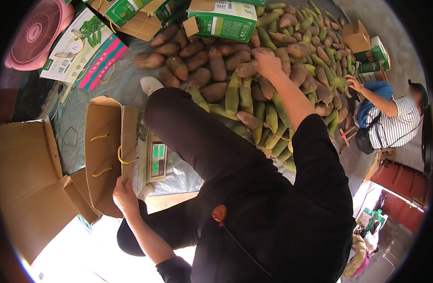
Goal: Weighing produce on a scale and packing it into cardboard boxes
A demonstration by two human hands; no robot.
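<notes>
My left hand [126,195] grips the near rim of a tall, open cardboard box [103,155] with yellow rope handles. This box stands by a weighing scale [157,160] with a lit green display. Over the pile on the far side, my right hand [268,62] is closed, its fingers curled down among the roots. What those fingers hold is hidden. Beside them lies a reddish-brown root [246,70]. Long green radishes [233,93] and more reddish-brown roots [217,65] are heaped together.
Another person [391,113] in a striped top reaches into the heap from the right. Green printed boxes [223,23] stand behind the pile. A pink basket [34,33] is at the far left, and a large open carton [27,174] lies at the left.
</notes>
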